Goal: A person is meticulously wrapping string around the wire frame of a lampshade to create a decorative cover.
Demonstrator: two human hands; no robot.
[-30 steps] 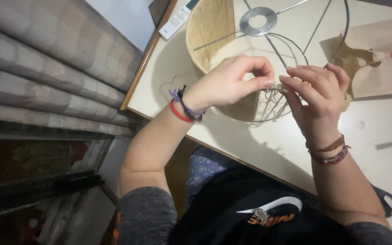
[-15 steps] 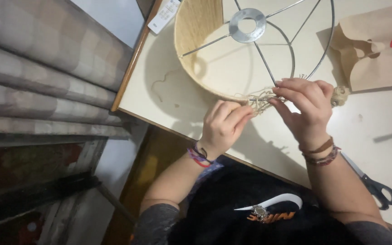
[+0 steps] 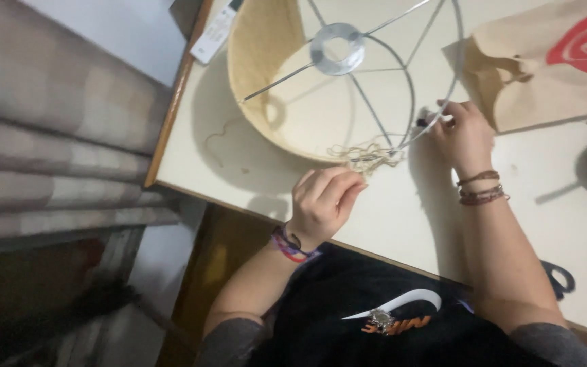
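Lampshade frame (image 3: 348, 88) only half covered; twine (image 3: 368, 155) barely started on the rim. Left hand (image 3: 324, 200) pinches twine, right hand (image 3: 463, 132) grips the wire.

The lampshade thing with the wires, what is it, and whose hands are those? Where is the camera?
The camera sits on a person's head and looks down, so those are that person's own two hands. On the pale table lies a lampshade frame: thin metal wires with a ring in the middle and a woven part on one side. The left hand pinches pale string knotted at the rim. The right hand grips the wire rim. A brown paper bag lies beside it, and scissor handles peek out near the edge.
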